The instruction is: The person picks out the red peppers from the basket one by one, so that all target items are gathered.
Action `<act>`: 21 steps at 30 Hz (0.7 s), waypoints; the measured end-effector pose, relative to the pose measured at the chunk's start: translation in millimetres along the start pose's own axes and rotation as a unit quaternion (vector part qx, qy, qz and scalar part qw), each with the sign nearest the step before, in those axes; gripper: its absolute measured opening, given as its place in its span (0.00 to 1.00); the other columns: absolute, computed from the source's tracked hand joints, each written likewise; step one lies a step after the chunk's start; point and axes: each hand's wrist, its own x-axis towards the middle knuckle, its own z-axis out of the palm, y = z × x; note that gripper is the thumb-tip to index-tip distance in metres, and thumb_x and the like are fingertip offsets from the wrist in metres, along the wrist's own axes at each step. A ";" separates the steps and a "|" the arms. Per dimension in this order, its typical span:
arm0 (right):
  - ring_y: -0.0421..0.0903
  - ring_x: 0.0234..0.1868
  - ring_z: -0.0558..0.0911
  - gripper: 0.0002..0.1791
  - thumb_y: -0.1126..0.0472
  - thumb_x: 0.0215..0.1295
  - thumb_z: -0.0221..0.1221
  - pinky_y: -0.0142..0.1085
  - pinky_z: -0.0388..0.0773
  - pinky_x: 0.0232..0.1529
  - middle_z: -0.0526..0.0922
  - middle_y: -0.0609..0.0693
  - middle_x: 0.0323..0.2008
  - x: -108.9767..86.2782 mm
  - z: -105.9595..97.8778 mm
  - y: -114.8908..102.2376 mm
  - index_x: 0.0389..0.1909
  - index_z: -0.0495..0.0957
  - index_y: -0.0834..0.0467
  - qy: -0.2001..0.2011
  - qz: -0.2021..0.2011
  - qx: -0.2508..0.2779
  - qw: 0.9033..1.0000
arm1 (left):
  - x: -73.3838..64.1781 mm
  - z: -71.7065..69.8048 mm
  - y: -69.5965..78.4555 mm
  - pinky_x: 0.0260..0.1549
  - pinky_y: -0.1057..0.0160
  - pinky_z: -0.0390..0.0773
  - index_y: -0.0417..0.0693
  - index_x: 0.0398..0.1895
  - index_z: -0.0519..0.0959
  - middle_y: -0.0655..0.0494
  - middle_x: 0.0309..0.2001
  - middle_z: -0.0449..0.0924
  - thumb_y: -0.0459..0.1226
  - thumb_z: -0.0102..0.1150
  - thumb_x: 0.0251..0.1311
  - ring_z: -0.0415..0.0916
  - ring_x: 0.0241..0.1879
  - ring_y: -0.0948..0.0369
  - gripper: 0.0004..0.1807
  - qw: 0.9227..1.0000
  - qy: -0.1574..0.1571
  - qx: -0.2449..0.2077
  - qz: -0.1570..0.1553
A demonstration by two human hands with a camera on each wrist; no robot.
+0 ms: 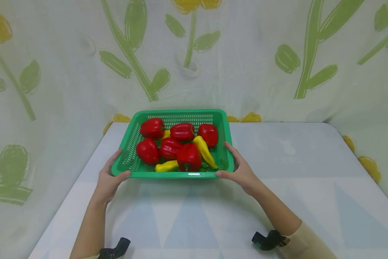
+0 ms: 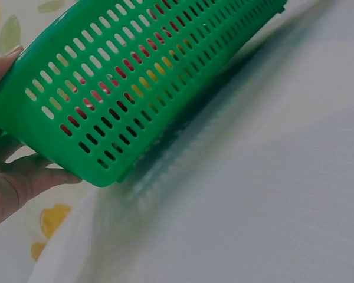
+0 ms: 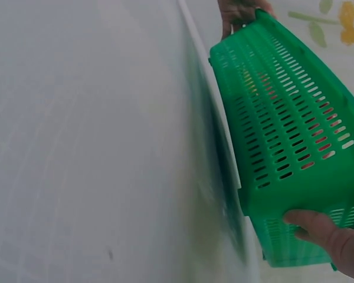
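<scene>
A green plastic basket with slotted walls appears held just above the table, its shadow falling beneath it in the wrist views. Inside lie several red bell peppers, a few long yellow peppers and something green, partly covered. My left hand grips the basket's left end, thumb at the front rim. At the opposite end my right hand holds it, thumb by the front right corner and fingers along the side. Through the slots in the left wrist view, the basket wall shows red and yellow.
A white table with pale blue triangles lies under the basket. Behind and around it hangs a pale cloth with green leaves and yellow flowers. Dark wrist-worn devices sit on both forearms.
</scene>
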 end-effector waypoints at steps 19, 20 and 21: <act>0.59 0.70 0.50 0.52 0.63 0.56 0.64 0.50 0.74 0.55 0.43 0.54 0.74 -2.4 1.4 -0.2 0.75 0.43 0.42 0.009 0.006 -0.019 1.000 | 2.8 -3.5 1.8 0.48 0.78 0.73 0.57 0.75 0.48 0.49 0.74 0.44 0.27 0.59 0.58 0.53 0.67 0.53 0.45 1.000 -0.009 0.007 -0.012; 0.60 0.70 0.49 0.52 0.63 0.56 0.64 0.51 0.74 0.55 0.43 0.54 0.74 -2.6 1.5 0.0 0.75 0.43 0.42 0.009 0.004 -0.020 1.000 | 2.7 -3.7 2.2 0.48 0.78 0.72 0.56 0.75 0.48 0.49 0.74 0.44 0.27 0.59 0.58 0.52 0.67 0.53 0.46 1.000 -0.010 0.006 -0.011; 0.60 0.70 0.49 0.51 0.63 0.56 0.64 0.51 0.73 0.56 0.43 0.54 0.74 -3.0 1.6 0.1 0.75 0.43 0.43 0.010 0.003 -0.021 1.000 | 2.7 -3.6 2.4 0.48 0.77 0.73 0.56 0.75 0.47 0.50 0.74 0.44 0.27 0.59 0.58 0.52 0.67 0.52 0.46 1.000 -0.012 0.006 -0.011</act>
